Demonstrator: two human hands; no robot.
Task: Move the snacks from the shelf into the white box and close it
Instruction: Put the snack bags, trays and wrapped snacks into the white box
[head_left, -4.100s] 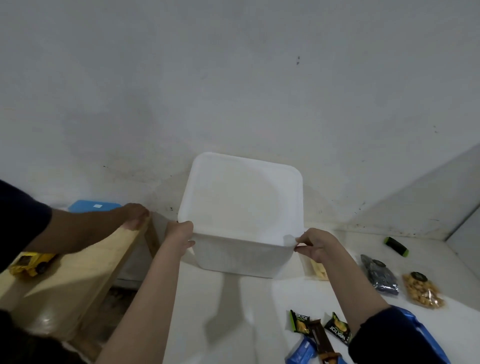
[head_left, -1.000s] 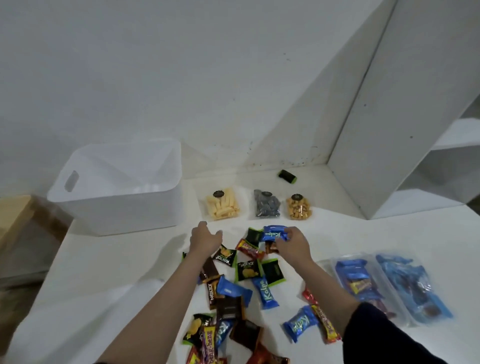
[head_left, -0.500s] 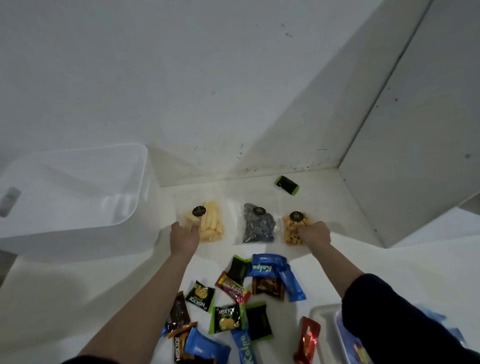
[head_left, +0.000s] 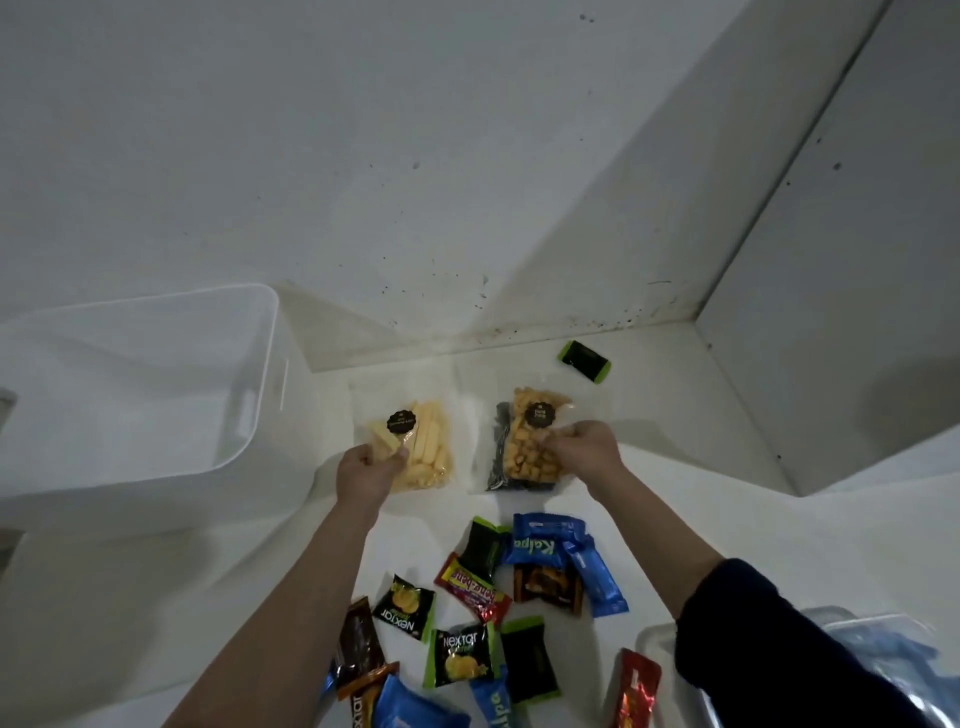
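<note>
Wrapped snacks (head_left: 470, 605) lie scattered nearest on the counter (head_left: 182, 597). Beyond, left hand (head_left: 366, 470) pinches the yellow stick bag (head_left: 421, 447); right hand (head_left: 584, 449) grips the orange puff bag (head_left: 532, 441). White box (head_left: 140, 384) stands lidless at far left.

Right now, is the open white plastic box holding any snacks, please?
No, the white plastic box shows only its bare inside; the snack packets lie outside.

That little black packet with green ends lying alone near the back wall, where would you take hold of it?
I would probably pinch the black packet with green ends across its short width at the middle, coming straight down from above. It lies flat on the white shelf, with open surface all round, so nothing blocks the fingers. Its green crimped ends look thin and likely slippery; the middle looks plumper.
</note>
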